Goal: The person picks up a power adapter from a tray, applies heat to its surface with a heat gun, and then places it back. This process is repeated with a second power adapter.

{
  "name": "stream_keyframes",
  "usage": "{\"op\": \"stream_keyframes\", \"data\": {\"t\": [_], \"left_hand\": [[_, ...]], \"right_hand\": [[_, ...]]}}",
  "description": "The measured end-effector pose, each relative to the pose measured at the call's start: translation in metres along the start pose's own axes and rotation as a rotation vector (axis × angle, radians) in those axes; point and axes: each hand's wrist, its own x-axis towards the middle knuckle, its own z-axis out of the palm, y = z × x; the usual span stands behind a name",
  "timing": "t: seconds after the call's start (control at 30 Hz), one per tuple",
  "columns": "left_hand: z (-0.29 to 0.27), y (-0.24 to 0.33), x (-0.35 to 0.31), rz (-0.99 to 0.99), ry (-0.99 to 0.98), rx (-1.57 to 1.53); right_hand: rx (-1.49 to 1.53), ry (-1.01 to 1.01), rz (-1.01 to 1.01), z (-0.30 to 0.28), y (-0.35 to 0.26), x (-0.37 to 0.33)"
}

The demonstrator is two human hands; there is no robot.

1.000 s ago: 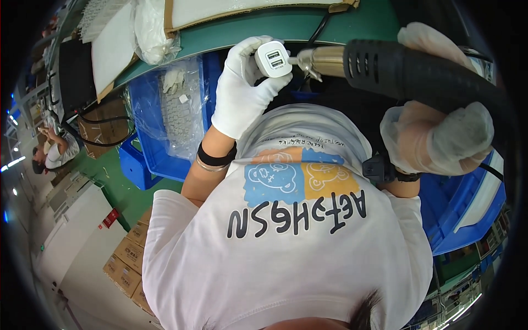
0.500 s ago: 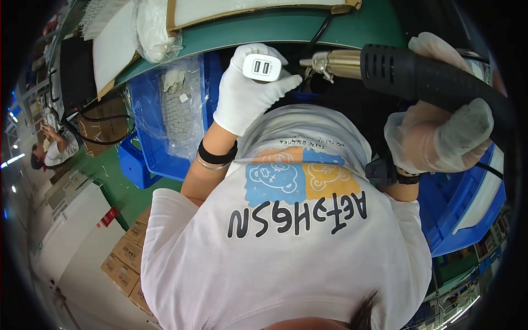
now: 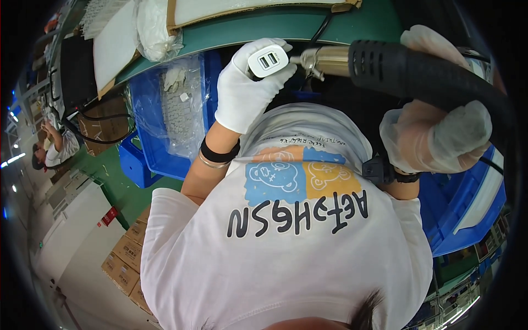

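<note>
My left hand (image 3: pixel 240 98), in a white glove, is closed around a white USB charger (image 3: pixel 260 53). The charger's face with two USB ports is turned up toward me. In a translucent glove, my right hand (image 3: pixel 413 136) wraps round a black hot-air gun (image 3: pixel 388 67) with vent slots and a metal nozzle. A dark grey cover sits on a fingertip of this hand. The nozzle points left, its tip right beside the charger's right edge; whether they touch I cannot tell. The gun's body hides part of my right fingers.
A green bench (image 3: pixel 247 27) runs across the far side, with a cardboard-edged white tray (image 3: pixel 242 8) and a plastic bag (image 3: pixel 158 33). Blue bins (image 3: pixel 151 144) stand at left, with bagged white parts, and at right (image 3: pixel 470 214). A person (image 3: pixel 58 146) sits far left near stacked cartons (image 3: pixel 124 269).
The charger has risen slightly and moved right, tilting in my left hand. The hot-air gun has shifted left and a little upward, so its nozzle is closer to the charger.
</note>
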Motion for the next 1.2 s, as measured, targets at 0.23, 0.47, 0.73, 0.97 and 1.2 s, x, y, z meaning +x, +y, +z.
{"op": "stream_keyframes", "data": {"t": [0.23, 0.47, 0.73, 0.97, 1.2], "left_hand": [[-0.001, -0.006, 0.000, -0.004, 0.006, -0.033], [-0.002, -0.006, 0.000, 0.027, 0.041, 0.013], [0.000, -0.009, 0.000, 0.038, 0.085, 0.112], [0.001, -0.011, 0.002, 0.101, 0.075, 0.151], [0.002, -0.011, 0.001, 0.090, 0.080, 0.068]], "right_hand": [[0.092, -0.058, -0.061, -0.012, 0.011, -0.002], [0.181, -0.114, -0.124, -0.024, 0.021, -0.005], [0.196, -0.147, -0.129, -0.008, 0.017, 0.000], [0.152, -0.165, -0.090, -0.008, 0.013, 0.003], [0.120, -0.188, -0.052, -0.013, 0.003, 0.003]]}}
